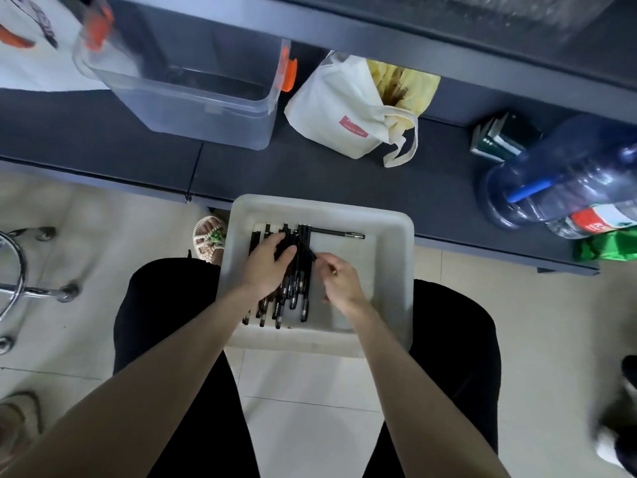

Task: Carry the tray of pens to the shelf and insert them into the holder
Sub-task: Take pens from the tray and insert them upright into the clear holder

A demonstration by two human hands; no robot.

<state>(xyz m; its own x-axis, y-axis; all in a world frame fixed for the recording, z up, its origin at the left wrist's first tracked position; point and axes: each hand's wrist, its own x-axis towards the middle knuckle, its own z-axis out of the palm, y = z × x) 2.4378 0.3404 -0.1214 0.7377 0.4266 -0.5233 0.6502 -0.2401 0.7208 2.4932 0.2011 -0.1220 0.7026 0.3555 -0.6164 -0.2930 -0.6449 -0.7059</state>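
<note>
White tray (396, 236) sits on the person's lap, just in front of the dark shelf (310, 174); black pens (295, 291) bunched in its left half, one stray pen (339, 233) crosswise at the far side. Left hand (269, 267) curled over the bunch, gripping it; right hand (339, 281) fingers bent, pinching the end of a slanted pen (310, 251).

This looks like an office storeroom. A low dark grey shelf (310, 174) holds a clear plastic storage bin with orange latches (193, 108), a cream cloth tote bag (337, 112) and a big blue water-cooler jug (551, 174). Below are pale floor tiles (310, 391) and a chrome chair base (41, 291).
</note>
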